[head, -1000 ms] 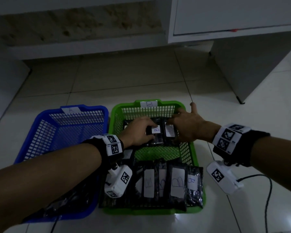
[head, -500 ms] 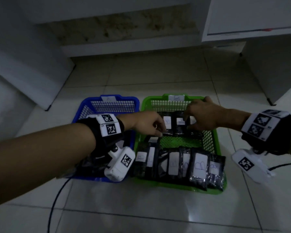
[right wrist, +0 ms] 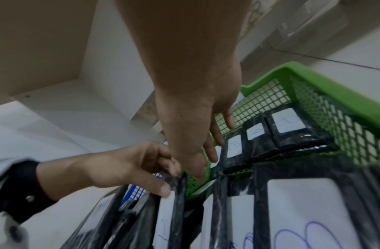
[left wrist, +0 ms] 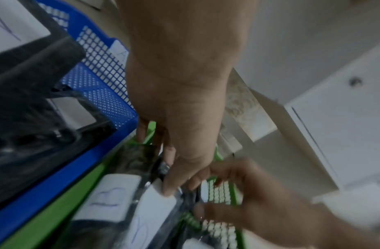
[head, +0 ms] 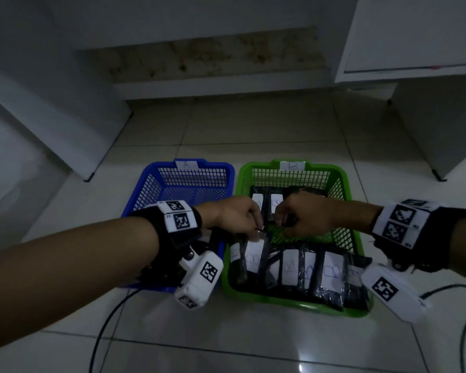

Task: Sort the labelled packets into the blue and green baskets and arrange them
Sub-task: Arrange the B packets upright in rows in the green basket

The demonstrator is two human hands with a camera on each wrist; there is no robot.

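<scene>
Over the middle of the green basket (head: 342,184) the two hands are brought close together. The top edge of a black packet (right wrist: 176,202) is pinched between the thumb and curled fingers of the left hand (head: 237,216); this packet stands in the near row, directly below that hand. The right hand (head: 301,219) is held just beside it. In the right wrist view its fingers are seen extended and relaxed, reaching down toward the basket floor with nothing closed in them; whether the tips touch a packet cannot be told. A far row of packets (head: 267,203) lies beyond both hands, labels up, and the near row (head: 310,273) lies below the wrists. To the left of the left hand stands the blue basket (head: 159,184).

The packets are judged to be light, soft plastic pouches with a crinkled, glossy skin, likely slippery and easily bent. A firm pinch is best taken at the sealed top edge, beside the white label, so that the label is left readable.
</scene>
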